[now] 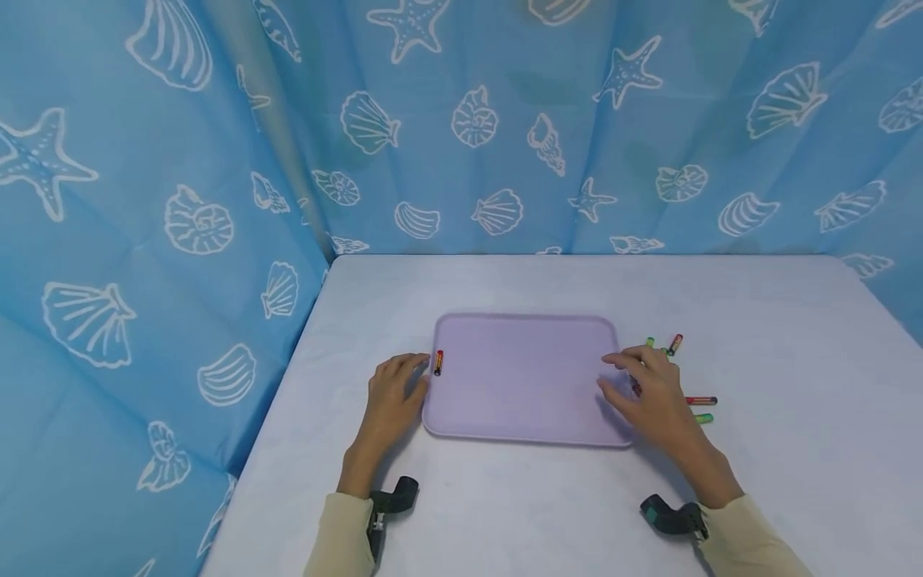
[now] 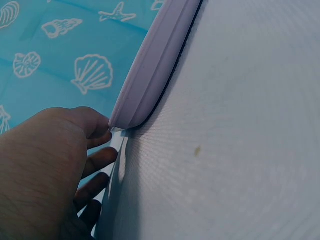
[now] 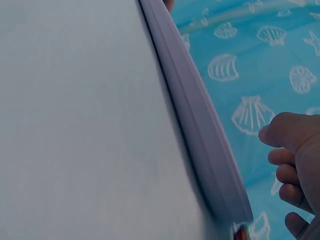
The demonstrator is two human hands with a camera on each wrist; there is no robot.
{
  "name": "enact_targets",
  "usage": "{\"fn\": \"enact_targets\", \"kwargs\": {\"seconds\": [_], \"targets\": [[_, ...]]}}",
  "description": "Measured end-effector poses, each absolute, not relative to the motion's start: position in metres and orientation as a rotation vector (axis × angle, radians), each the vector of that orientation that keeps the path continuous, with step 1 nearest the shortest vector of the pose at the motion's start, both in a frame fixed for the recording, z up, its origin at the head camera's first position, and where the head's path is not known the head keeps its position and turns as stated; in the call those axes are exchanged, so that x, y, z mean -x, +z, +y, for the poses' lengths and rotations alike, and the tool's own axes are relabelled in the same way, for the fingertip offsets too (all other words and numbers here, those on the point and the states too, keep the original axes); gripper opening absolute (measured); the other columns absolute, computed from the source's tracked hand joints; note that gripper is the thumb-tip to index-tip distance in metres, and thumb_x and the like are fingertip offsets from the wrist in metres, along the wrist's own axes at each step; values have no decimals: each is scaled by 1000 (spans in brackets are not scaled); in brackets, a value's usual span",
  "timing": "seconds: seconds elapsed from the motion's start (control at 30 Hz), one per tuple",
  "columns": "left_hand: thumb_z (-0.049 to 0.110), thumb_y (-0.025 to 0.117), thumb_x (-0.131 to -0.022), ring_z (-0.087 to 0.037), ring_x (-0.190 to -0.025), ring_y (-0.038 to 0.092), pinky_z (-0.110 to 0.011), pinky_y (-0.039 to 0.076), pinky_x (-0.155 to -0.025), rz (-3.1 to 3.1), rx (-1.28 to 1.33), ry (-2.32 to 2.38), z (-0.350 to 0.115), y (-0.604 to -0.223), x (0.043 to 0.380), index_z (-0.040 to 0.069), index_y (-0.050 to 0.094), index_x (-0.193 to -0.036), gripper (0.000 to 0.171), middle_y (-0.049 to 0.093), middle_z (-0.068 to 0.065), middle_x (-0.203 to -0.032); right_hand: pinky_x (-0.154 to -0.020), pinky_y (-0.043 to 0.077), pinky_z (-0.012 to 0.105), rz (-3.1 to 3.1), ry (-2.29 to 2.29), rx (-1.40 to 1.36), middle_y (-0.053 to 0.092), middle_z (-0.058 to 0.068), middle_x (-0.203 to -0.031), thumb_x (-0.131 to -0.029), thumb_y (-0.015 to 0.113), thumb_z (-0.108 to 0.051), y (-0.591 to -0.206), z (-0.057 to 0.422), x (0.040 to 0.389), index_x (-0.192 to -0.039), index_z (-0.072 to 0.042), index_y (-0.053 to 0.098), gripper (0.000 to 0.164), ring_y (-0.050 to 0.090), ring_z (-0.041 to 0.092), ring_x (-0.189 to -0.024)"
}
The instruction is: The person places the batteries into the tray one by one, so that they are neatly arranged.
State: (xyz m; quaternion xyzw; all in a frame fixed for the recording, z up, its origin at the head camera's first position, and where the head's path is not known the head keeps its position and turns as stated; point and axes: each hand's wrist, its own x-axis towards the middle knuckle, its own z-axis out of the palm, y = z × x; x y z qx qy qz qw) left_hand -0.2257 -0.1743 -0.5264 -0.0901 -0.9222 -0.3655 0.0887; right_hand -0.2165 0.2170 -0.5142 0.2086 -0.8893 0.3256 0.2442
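A lavender tray (image 1: 530,385) lies flat in the middle of the white table. One red and black battery (image 1: 438,362) stands out along the inner left edge of it. My left hand (image 1: 392,398) is beside that edge, its loosely bent fingers right at the rim near the battery; in the left wrist view the thumb (image 2: 97,121) meets the tray's corner. Over the right edge, my right hand (image 1: 652,394) hovers with thumb and fingers spread and nothing between them. Partly hidden behind it are several batteries, including a red and black one (image 1: 701,401) and a green one (image 1: 703,418).
Farther back on the right, another red battery (image 1: 675,344) lies on the white tablecloth (image 1: 534,505), close to a green battery end (image 1: 650,341). A blue curtain (image 1: 447,168) with white shell drawings hangs behind and to the left of the table.
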Motion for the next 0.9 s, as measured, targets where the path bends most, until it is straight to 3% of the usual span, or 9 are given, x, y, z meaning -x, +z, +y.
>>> {"fn": "enact_targets", "kwargs": {"seconds": [0.17,0.47,0.63,0.9], "targets": [[20,60,-100,-34,-134,39,-56,24,-111,-2743,268,-1095,-176,-528,226,12,62,-135,36,55,-11,-137,-81,30,52,-2426,867,-453,56,16,-106,-73,83,0,-517,234,209,-108,2,71,36,48,38,-104],[19,59,-101,-35,-133,39,-57,24,-111,-2731,278,-1112,-176,-528,225,12,62,-135,36,55,-12,-137,-75,27,53,-2424,803,-247,56,16,-101,-73,83,-1,-519,264,195,-105,3,71,35,49,39,-97],[18,60,-100,-35,-133,39,-56,23,-111,-2727,273,-1127,-176,-528,223,12,62,-135,36,55,-12,-137,-82,27,59,-2463,781,-106,54,17,-102,-74,84,-4,-522,278,187,-105,2,70,35,48,41,-100],[18,59,-101,-35,-135,37,-56,22,-112,-2747,275,-1126,-177,-525,224,11,61,-136,36,54,-13,-138,-93,24,65,-2622,756,108,50,24,-113,-84,79,-18,-524,293,175,-114,5,66,40,43,45,-111]]}}
